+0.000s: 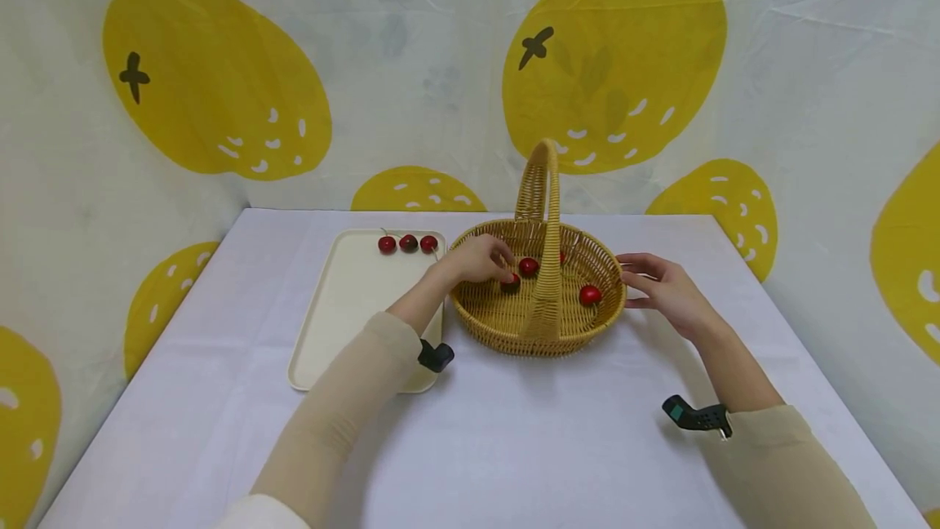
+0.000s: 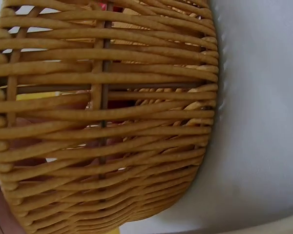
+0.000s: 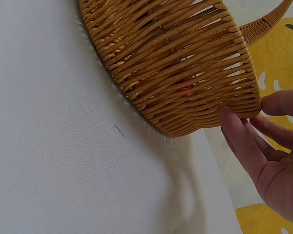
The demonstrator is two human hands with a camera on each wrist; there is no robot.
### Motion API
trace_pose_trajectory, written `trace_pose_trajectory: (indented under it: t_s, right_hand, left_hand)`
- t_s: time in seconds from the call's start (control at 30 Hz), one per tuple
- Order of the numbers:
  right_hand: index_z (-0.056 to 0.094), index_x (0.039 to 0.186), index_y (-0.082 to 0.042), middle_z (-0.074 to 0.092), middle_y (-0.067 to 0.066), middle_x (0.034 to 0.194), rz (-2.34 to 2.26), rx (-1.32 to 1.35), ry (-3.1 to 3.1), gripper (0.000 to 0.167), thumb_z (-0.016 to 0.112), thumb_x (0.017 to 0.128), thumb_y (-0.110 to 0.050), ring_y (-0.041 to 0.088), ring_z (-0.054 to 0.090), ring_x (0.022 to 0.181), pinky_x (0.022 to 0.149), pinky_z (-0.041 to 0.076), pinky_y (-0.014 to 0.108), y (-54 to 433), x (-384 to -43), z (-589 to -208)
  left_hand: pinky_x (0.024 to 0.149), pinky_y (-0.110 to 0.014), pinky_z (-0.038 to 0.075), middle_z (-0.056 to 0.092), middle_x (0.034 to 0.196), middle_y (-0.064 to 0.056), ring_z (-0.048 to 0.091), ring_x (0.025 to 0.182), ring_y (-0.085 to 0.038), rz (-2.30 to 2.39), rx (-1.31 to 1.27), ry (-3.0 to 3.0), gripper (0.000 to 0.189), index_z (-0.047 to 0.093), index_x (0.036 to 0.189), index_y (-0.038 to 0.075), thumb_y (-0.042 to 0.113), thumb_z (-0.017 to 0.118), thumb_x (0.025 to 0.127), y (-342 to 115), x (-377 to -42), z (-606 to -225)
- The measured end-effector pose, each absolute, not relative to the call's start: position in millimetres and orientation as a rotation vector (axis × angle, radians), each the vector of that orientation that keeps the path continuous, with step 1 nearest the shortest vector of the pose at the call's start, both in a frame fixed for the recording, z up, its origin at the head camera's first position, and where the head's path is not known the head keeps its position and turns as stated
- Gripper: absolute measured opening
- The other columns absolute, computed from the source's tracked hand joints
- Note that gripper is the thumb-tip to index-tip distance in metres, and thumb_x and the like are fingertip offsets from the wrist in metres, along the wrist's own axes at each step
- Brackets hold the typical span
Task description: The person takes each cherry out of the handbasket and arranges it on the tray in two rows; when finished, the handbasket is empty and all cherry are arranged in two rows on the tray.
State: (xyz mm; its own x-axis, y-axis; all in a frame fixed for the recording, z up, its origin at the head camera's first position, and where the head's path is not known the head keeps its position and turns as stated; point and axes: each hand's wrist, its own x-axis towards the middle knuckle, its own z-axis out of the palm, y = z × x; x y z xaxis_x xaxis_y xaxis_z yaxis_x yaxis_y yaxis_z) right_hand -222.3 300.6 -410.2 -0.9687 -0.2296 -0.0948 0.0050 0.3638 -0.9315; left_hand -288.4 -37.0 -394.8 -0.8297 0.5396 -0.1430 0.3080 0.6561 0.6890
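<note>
My left hand [image 1: 479,260] reaches over the near-left rim of a woven wicker basket [image 1: 499,341] and pinches a dark red cherry [image 1: 510,284] low inside it. Further cherries lie in the basket: one red cherry [image 1: 528,267] just right of those fingers, another [image 1: 590,295] near the right wall, and one partly hidden behind the tall handle [image 1: 547,268]. At the basket's right end, my right hand [image 1: 670,294] touches the rim and outer wall with fairly straight fingers. In the left wrist view, the basket wall [image 2: 102,117] mostly hides the left fingers.
Left of the basket lies a cream rectangular tray [image 1: 352,325], close beside it. Three cherries [image 1: 408,244] sit in a row along its far edge, some with stems. A white cloth [image 1: 529,447] covers the table, and a fruit-print curtain [image 1: 441,64] hangs behind.
</note>
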Motion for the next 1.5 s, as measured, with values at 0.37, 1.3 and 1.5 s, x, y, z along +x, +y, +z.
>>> trace_pose_trajectory:
  t_s: [0.37,1.3,1.5]
  right_hand:
    - [0.038,0.152,0.005,0.044,0.03,0.146,-1.631,-0.188,2.414,0.056,0.054,0.109,-0.026,0.007,0.061,0.106,0.084,0.058,0.032,302.4,-222.6,-410.4]
    - [0.038,0.152,0.006,0.045,0.03,0.146,-1.634,-0.198,2.413,0.056,0.054,0.109,-0.026,0.007,0.061,0.105,0.083,0.059,0.032,302.4,-222.3,-410.5]
    - [0.037,0.152,0.007,0.044,0.03,0.146,-1.637,-0.198,2.413,0.056,0.054,0.109,-0.026,0.006,0.061,0.104,0.084,0.059,0.032,302.3,-221.5,-410.5]
  left_hand:
    - [0.089,-0.032,0.048,0.071,0.103,-0.006,0.063,0.096,-0.019,0.906,0.617,2.546,0.026,0.073,0.115,0.008,0.021,0.079,0.093,-29.7,-290.0,-402.9]
    - [0.088,-0.034,0.05,0.073,0.106,-0.009,0.065,0.103,-0.022,0.984,0.691,2.568,0.023,0.075,0.115,0.007,0.011,0.078,0.093,-38.9,-286.0,-394.2]
    - [0.092,-0.037,0.051,0.072,0.112,-0.009,0.064,0.107,-0.023,1.007,0.692,2.595,0.025,0.075,0.117,0.008,0.012,0.078,0.093,-44.8,-284.3,-392.3]
